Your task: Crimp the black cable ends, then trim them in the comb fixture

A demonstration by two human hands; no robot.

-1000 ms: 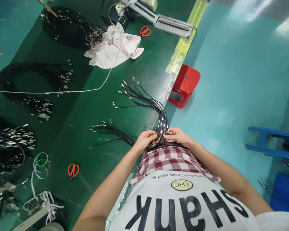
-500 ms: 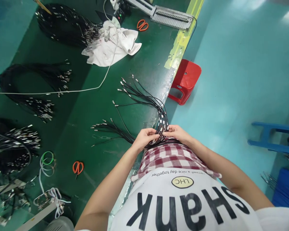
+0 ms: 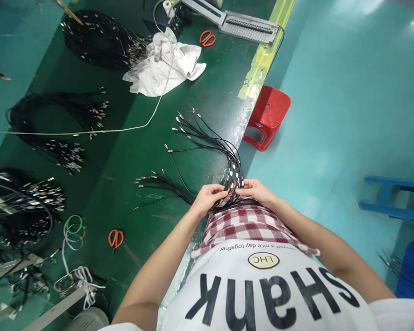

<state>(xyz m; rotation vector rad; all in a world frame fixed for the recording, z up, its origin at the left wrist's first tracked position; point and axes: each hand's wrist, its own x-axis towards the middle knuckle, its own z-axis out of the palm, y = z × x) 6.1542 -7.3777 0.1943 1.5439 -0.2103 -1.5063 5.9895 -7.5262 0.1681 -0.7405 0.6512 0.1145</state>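
Observation:
A bundle of thin black cables (image 3: pixel 232 162) with small white tags curves over the table's near edge, its metal-tipped ends fanned out on the green table. My left hand (image 3: pixel 209 198) pinches the bundle from the left, fingers closed on the cables. From the right, my right hand (image 3: pixel 257 190) has its thumb and fingers closed on the same bundle, close to the left fingertips. Both hands are just above the red checked cloth at my waist. Exactly which strands lie between the fingers is too small to make out.
More black cable bundles (image 3: pixel 89 39) lie along the table's far side. Orange-handled scissors (image 3: pixel 116 238) lie left of my arm, another orange pair (image 3: pixel 207 38) near a white cloth (image 3: pixel 165 64). A red stool (image 3: pixel 269 112) stands beside the table, a blue stool (image 3: pixel 393 197) further right.
The whole view has shifted slightly, so things appear a little further right. Both hands keep their hold on the cables with hardly any movement. A dark, red-tipped object shows more at the left edge.

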